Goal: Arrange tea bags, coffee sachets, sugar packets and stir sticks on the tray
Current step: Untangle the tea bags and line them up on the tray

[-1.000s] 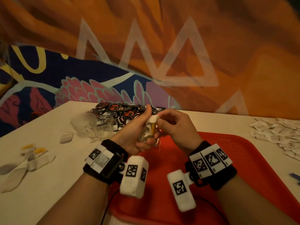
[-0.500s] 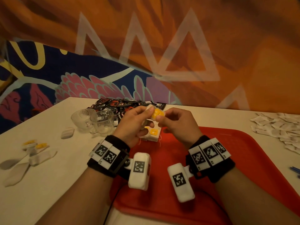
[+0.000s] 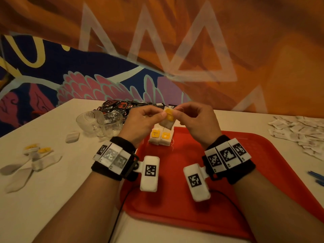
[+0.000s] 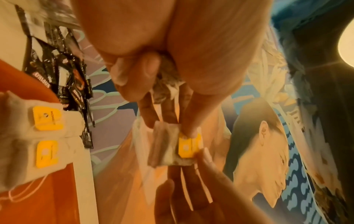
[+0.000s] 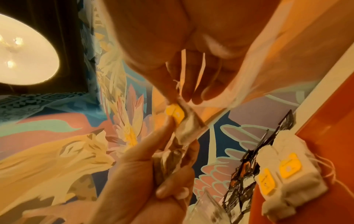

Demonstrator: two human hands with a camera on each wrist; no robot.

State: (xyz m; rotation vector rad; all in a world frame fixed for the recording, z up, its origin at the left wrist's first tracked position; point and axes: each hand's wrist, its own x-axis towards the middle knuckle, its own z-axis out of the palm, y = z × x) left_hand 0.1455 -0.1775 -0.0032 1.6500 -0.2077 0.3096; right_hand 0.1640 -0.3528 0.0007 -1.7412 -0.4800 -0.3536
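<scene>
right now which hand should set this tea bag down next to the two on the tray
Left, probably. The left hand grips the tea bag body; the right hand only pinches near its yellow tag. The stack sits just below.

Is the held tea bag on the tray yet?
No. Both hands pinch the tea bag in the air above the red tray.

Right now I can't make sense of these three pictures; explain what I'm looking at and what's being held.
No machine here: a person works with bare hands, wearing tagged wristbands. One picture comes from a head camera looking down; the other two from cameras on each wrist, looking along the fingers. The left hand and right hand both pinch one tea bag by its yellow tag, above a red tray. Two tea bags already sit at the tray's far edge. On the table lie dark sachets, glass cups, white packets and loose tea bags.
</scene>
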